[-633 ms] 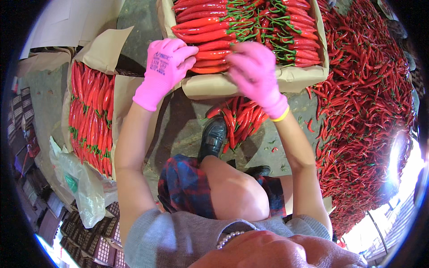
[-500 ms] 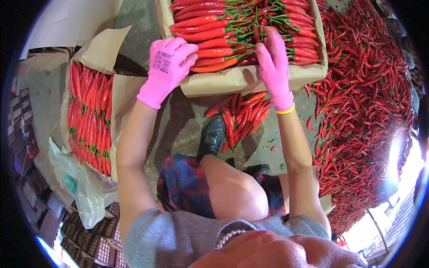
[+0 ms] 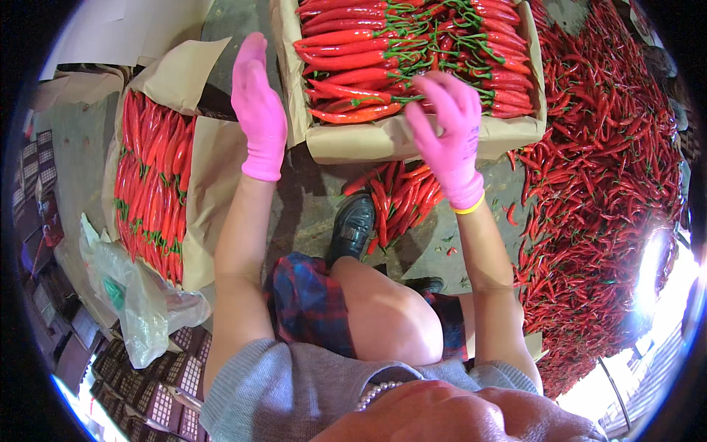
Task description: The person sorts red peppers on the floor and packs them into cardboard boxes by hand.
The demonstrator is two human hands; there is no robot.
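In front of me stands a paper-lined box (image 3: pixel 398 140) holding two rows of long red chili peppers (image 3: pixel 353 58), their green stems meeting in the middle. Alongside the box's left wall is my left hand (image 3: pixel 259 110) in a pink glove, its fingers stretched out straight with nothing in them. My right hand (image 3: pixel 451 140), also in a pink glove, hovers over the front wall and the nearest chilies. Its thumb and fingers are apart and a little bent, and no chili shows between them. A loose bunch of chilies (image 3: pixel 401 199) lies on the floor below the box.
At left sits a second paper-lined box of chilies (image 3: pixel 151 184), with a clear plastic bag (image 3: pixel 143 317) near it. A large heap of red chilies (image 3: pixel 596 199) spreads along the right. My black shoe (image 3: pixel 352 225) is beside the loose bunch. Dark plastic crates (image 3: pixel 158 394) are at lower left.
My left hand has come off the chilies at the box's left side and straightened beside its wall. The right hand has drawn back toward me. The nearest chilies have shifted slightly.
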